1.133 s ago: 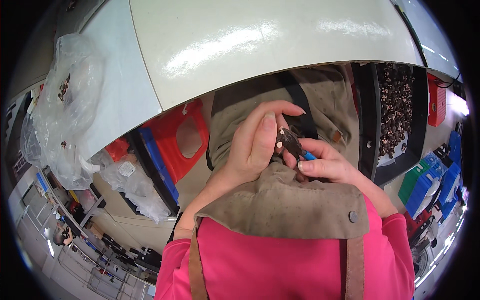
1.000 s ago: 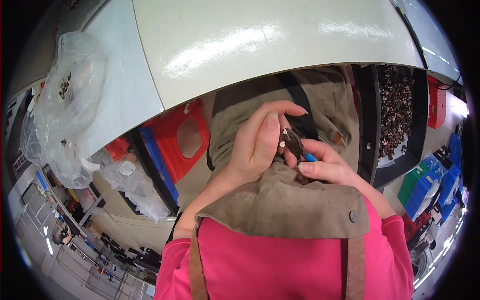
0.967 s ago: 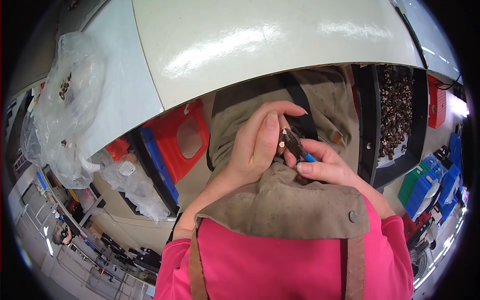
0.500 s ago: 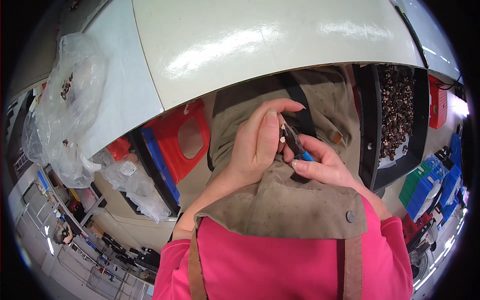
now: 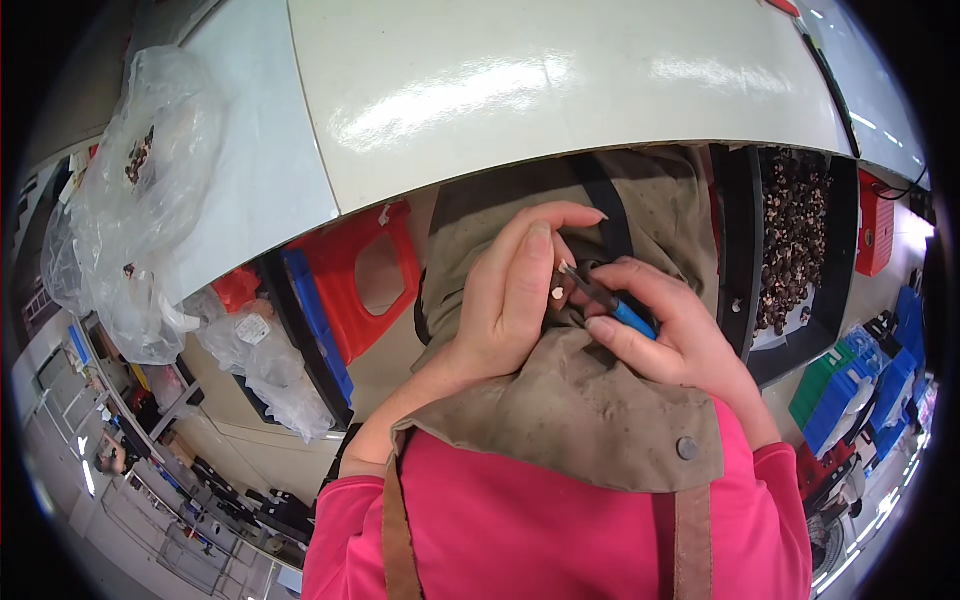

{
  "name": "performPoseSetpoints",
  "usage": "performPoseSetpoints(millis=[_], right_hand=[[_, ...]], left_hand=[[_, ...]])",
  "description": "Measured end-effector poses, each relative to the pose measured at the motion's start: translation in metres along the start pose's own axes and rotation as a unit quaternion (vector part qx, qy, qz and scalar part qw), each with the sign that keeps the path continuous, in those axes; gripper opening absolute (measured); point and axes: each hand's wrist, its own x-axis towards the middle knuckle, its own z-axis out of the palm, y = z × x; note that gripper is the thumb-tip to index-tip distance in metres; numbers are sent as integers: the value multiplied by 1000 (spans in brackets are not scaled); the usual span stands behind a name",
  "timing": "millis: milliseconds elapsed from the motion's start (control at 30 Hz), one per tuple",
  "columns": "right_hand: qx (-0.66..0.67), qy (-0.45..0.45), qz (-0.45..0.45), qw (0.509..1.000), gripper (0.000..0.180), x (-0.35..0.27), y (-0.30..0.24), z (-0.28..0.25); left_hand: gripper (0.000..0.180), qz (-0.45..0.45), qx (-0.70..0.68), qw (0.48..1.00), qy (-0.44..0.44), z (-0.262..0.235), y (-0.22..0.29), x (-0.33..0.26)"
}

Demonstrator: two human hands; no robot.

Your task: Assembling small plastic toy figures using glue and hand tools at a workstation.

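Note:
Above my lap, my left hand (image 5: 515, 285) is cupped, with its thumb up beside the curled fingers. It holds a small dark-and-pale piece (image 5: 557, 293), partly hidden by the fingers. My right hand (image 5: 668, 322) is wrapped round a pair of blue-handled pliers (image 5: 632, 317). Their dark metal jaws point left, reaching to the piece at my left fingertips; whether they grip it I cannot tell. A brown apron (image 5: 560, 410) lies bunched under both hands.
A white tabletop (image 5: 440, 60) spans the far side. At the right, a black drawer (image 5: 742, 260) holds many small dark-and-pale pieces (image 5: 795, 240). Clear plastic bags (image 5: 160, 200) hang at the left, near a red stool (image 5: 350, 325). Blue and green bins (image 5: 835, 385) stand at the far right.
The pliers and my right hand have shifted slightly right and turned, drawing back a little from my left palm. My left hand stays almost in place. The whole view has tilted slightly.

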Motion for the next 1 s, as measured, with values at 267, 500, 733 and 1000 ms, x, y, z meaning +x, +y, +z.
performPoseSetpoints(millis=[267, 500, 733, 1000], right_hand=[[-273, 7, -88, 958, 31, 15, -15, -10], [-269, 5, -60, 961, 35, 14, -18, -6], [-324, 40, -66, 943, 39, 12, -18, -2], [-342, 50, -100, 933, 40, 17, -19, 4]], left_hand=[[34, -19, -1, 999, 27, -3, -1, 8], [34, -56, -74, 995, 29, -4, -1, 9], [34, -11, -39, 997, 72, -4, -1, 8], [28, 23, 40, 995, 88, -8, -2, 6]])
